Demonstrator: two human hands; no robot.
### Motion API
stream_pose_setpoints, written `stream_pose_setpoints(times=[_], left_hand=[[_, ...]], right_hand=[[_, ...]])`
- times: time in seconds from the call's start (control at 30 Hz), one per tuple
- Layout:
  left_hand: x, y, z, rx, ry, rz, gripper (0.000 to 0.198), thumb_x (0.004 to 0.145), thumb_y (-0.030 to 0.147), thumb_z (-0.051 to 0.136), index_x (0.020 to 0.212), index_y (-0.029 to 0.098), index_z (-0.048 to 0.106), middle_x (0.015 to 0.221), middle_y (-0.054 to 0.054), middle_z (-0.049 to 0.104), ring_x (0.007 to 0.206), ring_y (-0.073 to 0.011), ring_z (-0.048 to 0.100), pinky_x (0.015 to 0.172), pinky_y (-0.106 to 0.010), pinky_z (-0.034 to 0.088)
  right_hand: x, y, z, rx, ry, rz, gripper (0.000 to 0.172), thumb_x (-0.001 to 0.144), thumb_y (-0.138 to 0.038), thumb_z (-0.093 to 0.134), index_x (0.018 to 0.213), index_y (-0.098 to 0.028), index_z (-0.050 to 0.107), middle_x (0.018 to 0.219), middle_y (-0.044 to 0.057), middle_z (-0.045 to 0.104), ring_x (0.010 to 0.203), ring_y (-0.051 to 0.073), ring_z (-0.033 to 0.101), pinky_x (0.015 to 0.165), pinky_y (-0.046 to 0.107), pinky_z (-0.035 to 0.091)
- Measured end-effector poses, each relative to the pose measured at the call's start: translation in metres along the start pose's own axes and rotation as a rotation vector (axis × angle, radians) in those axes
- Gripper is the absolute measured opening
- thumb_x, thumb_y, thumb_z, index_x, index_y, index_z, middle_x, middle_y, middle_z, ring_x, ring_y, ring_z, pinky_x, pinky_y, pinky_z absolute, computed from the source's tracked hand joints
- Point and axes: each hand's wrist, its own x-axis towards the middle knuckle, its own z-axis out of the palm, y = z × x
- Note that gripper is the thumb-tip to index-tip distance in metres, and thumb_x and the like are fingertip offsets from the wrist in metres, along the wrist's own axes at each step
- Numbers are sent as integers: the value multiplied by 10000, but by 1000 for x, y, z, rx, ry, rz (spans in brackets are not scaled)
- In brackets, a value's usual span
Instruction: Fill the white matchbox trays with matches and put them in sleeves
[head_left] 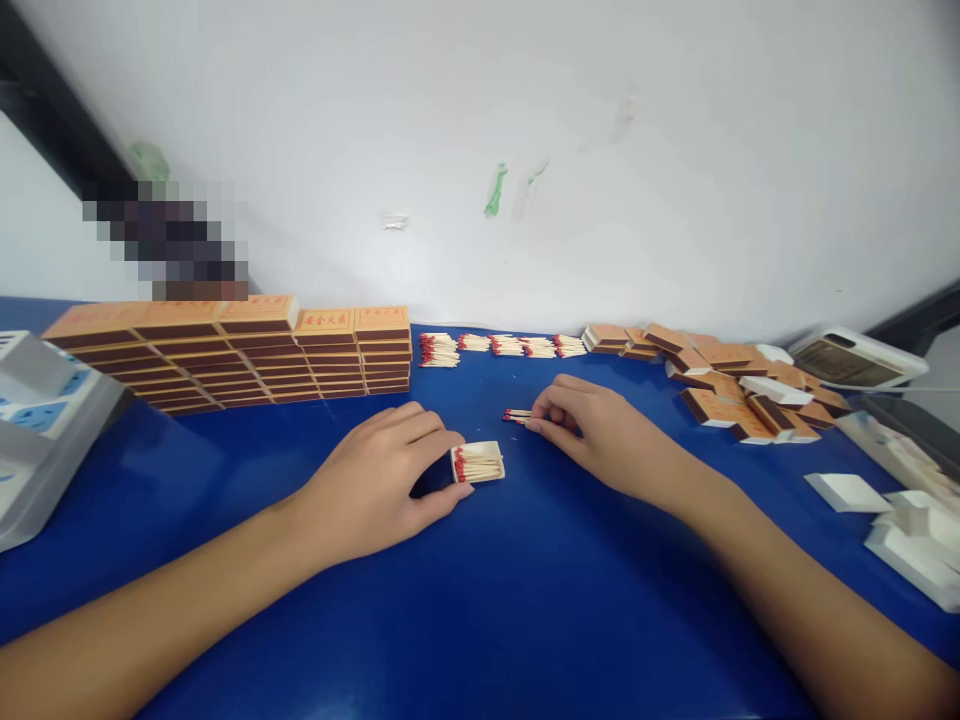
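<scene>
Between the thumb and fingers of my left hand [382, 475] is a small white matchbox tray [491, 472], lying flat on the blue table. Red-headed matches [476, 462] fill part of it, heads to the left. To its right, my right hand [581, 425] pinches a few matches [517, 415] by their pale ends just at the table surface, red heads pointing left. Behind both hands, several small piles of matches [508, 345] lie in a row along the wall.
Stacked matchboxes [315, 350] form a wall at the back left. A heap of loose matchbox sleeves [727, 380] lies at the back right, near a white device [859, 358]. White trays [915, 540] sit at the right edge, a grey-white container [52, 440] at the left.
</scene>
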Motion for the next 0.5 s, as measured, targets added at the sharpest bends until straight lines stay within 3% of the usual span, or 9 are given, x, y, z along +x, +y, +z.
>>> stream_pose_setpoints(times=[0.3, 0.5], left_hand=[[0, -1, -1, 5, 6, 1, 286, 997, 356, 711, 1208, 164, 727, 1011, -69, 730, 972, -250, 662, 859, -405, 566], [0, 0, -1, 13, -2, 1, 277, 1001, 353, 702, 1210, 171, 727, 1006, -72, 728, 965, -252, 664, 837, -397, 562]], right_hand=[[-7, -17, -4, 110, 13, -94, 214, 1091, -356, 553, 955, -213, 634, 997, 66, 658, 814, 192, 633, 718, 333, 508], [-13, -48, -1, 83, 42, -230, 69, 1078, -225, 573, 1027, -221, 621, 1025, 62, 657, 846, 194, 641, 742, 327, 514]])
